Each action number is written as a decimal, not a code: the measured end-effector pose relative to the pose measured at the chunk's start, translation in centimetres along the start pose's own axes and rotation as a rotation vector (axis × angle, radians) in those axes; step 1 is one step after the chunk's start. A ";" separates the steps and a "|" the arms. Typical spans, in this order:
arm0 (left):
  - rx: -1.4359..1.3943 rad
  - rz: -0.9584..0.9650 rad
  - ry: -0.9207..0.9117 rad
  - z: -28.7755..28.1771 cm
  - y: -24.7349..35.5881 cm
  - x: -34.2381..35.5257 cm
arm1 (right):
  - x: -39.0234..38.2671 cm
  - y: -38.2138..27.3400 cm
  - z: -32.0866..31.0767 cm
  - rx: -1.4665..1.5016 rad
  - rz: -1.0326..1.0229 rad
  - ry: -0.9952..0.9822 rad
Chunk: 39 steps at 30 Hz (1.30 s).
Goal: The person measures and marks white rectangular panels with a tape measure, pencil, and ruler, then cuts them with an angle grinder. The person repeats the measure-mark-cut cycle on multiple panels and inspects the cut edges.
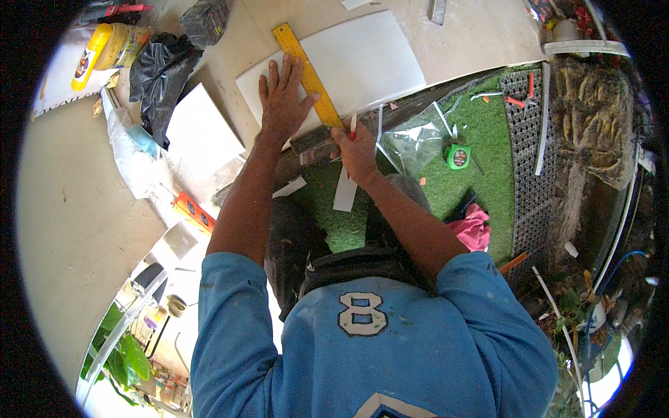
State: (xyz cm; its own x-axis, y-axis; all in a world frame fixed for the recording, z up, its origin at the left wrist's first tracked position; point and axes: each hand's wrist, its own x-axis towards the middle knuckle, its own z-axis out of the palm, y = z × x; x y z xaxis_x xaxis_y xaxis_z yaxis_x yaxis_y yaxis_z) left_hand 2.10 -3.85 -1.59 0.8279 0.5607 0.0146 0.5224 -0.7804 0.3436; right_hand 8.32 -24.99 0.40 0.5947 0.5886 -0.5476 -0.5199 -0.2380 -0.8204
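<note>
Head view, yellow ruler [313,78] laid slantwise across a white sheet [373,56] on a pale table [481,42], pressed by the spread, unclenched left hand [282,101], slim red-and-white tool [352,127] grasped by the right hand [360,155] at the ruler's near end

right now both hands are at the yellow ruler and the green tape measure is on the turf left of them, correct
Not left: the head view shows the green tape measure on the turf, right of the left hand and right hand. The rest stands.
</note>
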 end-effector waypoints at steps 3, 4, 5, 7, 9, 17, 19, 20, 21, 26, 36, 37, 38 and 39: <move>-0.006 -0.014 -0.004 -0.1 0.1 0.1 | -0.4 -1.2 -0.7 -0.116 0.097 0.001; -0.003 -0.011 0.000 -0.2 0.1 0.1 | -0.6 -1.9 -1.3 -0.190 0.152 0.004; 0.009 -0.026 -0.035 -0.2 0.1 0.1 | -0.7 -2.8 -1.9 -0.251 0.200 -0.001; -0.006 0.015 0.026 -0.3 0.0 0.1 | -0.3 -4.9 -3.0 -0.137 0.146 0.130; -0.026 0.006 0.024 -0.4 0.1 0.0 | 0.7 -7.2 -4.1 -0.223 -0.004 0.185; -0.044 -0.057 -0.061 -1.3 0.7 0.1 | 11.1 -11.0 1.7 -0.270 -0.500 -0.007; -0.051 -0.047 -0.047 -1.5 0.8 0.1 | 12.9 -11.0 3.4 -0.407 -0.761 0.016; -0.054 -0.049 -0.058 -1.6 0.8 0.1 | 13.5 -11.0 4.1 -0.489 -0.828 0.052; -0.054 -0.054 -0.057 -1.6 0.8 0.1 | 13.9 -11.0 4.6 -0.528 -0.803 0.054; -0.064 -0.050 -0.047 -1.3 0.6 0.0 | 14.9 -11.5 5.6 -0.596 -0.758 0.042; -0.011 -0.010 0.014 -0.3 0.1 0.0 | 9.5 -9.9 2.3 -0.676 -0.733 0.024; -0.016 -0.014 0.013 -0.3 0.1 -0.1 | 8.3 -9.7 1.7 -0.667 -0.723 0.014; -0.019 -0.021 0.001 -0.2 0.1 -0.1 | 6.9 -9.3 1.0 -0.661 -0.689 0.009; -0.010 -0.012 0.014 -0.2 0.1 -0.1 | 5.6 -9.0 0.3 -0.655 -0.654 0.005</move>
State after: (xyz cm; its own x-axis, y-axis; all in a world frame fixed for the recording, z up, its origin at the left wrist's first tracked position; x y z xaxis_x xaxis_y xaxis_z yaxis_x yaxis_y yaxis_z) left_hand 2.02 -3.89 -1.39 0.8185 0.5741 0.0237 0.5303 -0.7706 0.3535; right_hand 16.16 -19.29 4.80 0.6511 0.7568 0.0577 0.3698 -0.2500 -0.8949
